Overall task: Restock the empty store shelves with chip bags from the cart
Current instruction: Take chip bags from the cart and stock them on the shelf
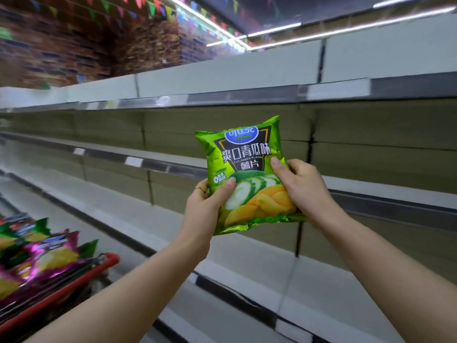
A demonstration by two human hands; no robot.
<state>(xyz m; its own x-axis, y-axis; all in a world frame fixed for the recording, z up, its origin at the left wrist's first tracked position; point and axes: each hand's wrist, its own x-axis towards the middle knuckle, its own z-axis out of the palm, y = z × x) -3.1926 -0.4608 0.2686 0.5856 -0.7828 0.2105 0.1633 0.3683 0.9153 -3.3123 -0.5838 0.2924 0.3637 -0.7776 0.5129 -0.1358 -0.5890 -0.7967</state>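
Bag point(247, 174) of cucumber-flavour chips, bright green, is held up in the air in front of the shelves point(173, 167), upright and tipped a little to the left, its printed face toward the camera. It is clear of every shelf. The left hand point(202, 209) grips its lower left corner: the left thumb point(228, 184) lies across the front over the picture of cucumber slices, and the fingers are curled behind the bag out of view. A gold ring point(199, 188) shows on one of those fingers. The right hand point(304, 191) grips the right edge, a little higher, the right thumb point(277, 164) pressed on the front beside the black label panel and the fingers wrapped round the back. The foil is creased where both hands hold it.

Behind the bag the shelves run in several tiers from lower right to far left, pale boards with grey front rails carrying small white price tags point(133, 161). The bag hangs level with the gap between the top rail point(222, 99) and the next one down.

At lower left the cart point(108, 262), with a red rim, holds a heap of other bags point(52, 258), pink, green and yellow, blurred. It stands just beside the lowest shelf. Overhead are coloured flags point(153, 7) on strings and light strips point(274, 29) on a dark ceiling.
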